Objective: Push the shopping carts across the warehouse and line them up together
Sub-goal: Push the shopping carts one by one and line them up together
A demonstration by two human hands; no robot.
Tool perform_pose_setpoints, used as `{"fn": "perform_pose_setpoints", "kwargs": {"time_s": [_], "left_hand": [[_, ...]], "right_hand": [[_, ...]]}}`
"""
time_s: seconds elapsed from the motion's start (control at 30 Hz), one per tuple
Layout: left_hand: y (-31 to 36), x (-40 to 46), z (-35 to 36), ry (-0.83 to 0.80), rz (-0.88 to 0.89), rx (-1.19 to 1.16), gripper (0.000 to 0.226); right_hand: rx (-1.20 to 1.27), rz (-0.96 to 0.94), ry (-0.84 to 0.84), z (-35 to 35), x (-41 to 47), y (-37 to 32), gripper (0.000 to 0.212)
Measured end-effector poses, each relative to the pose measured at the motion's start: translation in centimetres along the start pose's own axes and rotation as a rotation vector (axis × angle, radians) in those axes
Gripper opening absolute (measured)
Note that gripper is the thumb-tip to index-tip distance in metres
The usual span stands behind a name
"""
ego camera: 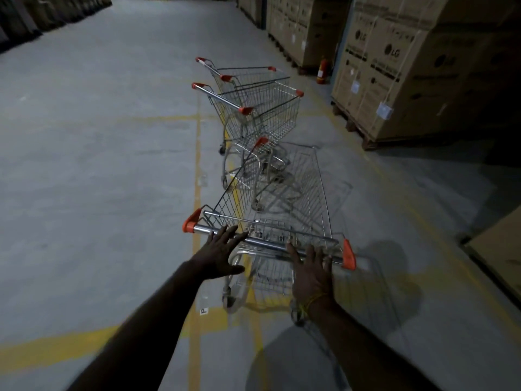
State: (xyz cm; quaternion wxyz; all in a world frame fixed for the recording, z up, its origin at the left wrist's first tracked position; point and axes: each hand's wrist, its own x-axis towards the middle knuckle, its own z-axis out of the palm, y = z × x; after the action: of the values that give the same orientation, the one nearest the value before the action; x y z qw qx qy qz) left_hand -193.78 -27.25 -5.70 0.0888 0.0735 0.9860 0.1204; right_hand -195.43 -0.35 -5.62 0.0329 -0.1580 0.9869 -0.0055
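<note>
A wire shopping cart (pixel 284 193) with orange corner caps stands right in front of me. Its chrome handle bar (pixel 265 242) runs across the lower middle of the view. My left hand (pixel 221 253) touches the bar near its left end with straight, spread fingers. My right hand (pixel 310 270) lies flat against the bar near its right end, fingers straight. The cart's front end reaches the rear of a second cart (pixel 262 114), which is nested into a third cart (pixel 242 73) farther away.
Tall stacks of LG cardboard boxes (pixel 400 69) on wooden pallets line the right side. A red fire extinguisher (pixel 322 70) stands between two stacks. Another carton corner (pixel 499 252) juts in at lower right. Yellow floor lines (pixel 197 142) cross the wide concrete aisle to the left.
</note>
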Motion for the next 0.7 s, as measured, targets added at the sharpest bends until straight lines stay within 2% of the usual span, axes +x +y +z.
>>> {"fn": "perform_pose_setpoints", "kwargs": {"time_s": [0.13, 0.4, 0.5, 0.7], "left_hand": [[-3.8, 5.0, -1.2, 0.022, 0.035, -0.027, 0.096], [-9.7, 15.1, -4.4, 0.047, 0.069, -0.063, 0.098], [-12.7, 19.1, -5.5, 0.042, 0.114, -0.068, 0.096], [-18.8, 26.2, -8.5, 0.022, 0.166, -0.002, 0.086]], "right_hand": [[-0.03, 0.009, -0.039, -0.5, 5.3, -0.9, 0.098], [0.001, 0.123, 0.025, 1.0, 16.6, -3.4, 0.112], [0.023, 0.143, 0.057, 2.0, 21.4, -4.5, 0.107], [0.081, 0.26, -0.031, 0.6, 29.2, -7.8, 0.107]]}}
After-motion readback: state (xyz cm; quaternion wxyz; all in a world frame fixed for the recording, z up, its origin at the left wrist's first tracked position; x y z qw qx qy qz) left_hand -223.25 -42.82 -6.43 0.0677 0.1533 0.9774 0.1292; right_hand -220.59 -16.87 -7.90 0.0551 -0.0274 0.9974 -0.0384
